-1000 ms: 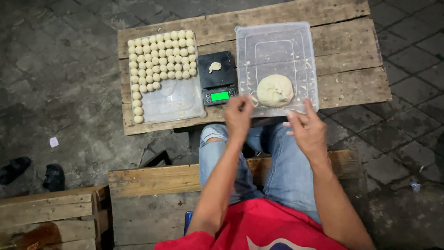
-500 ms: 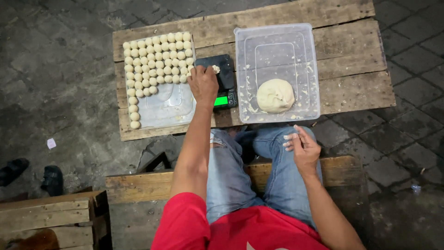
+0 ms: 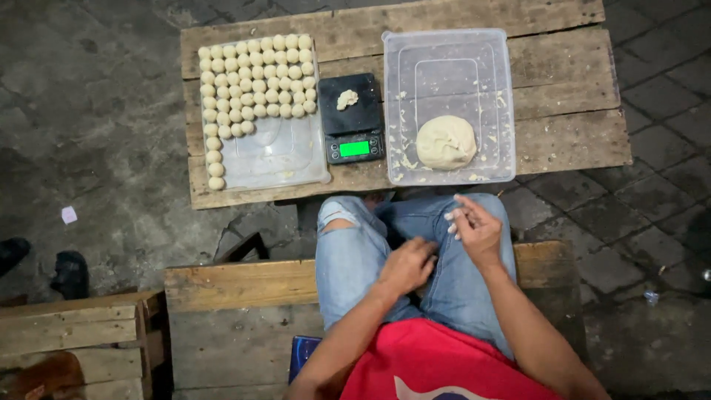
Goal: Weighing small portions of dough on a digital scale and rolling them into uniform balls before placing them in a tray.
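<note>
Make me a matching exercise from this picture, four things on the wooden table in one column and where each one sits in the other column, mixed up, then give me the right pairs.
Things:
1. small dough piece
2. big dough lump
3. rows of dough balls
4. black scale

Places:
A. between the two clear containers
B. inside the right clear tub
C. on top of the scale's platform
D. on the left clear tray

Pairs: 1-C, 2-B, 3-D, 4-A
</note>
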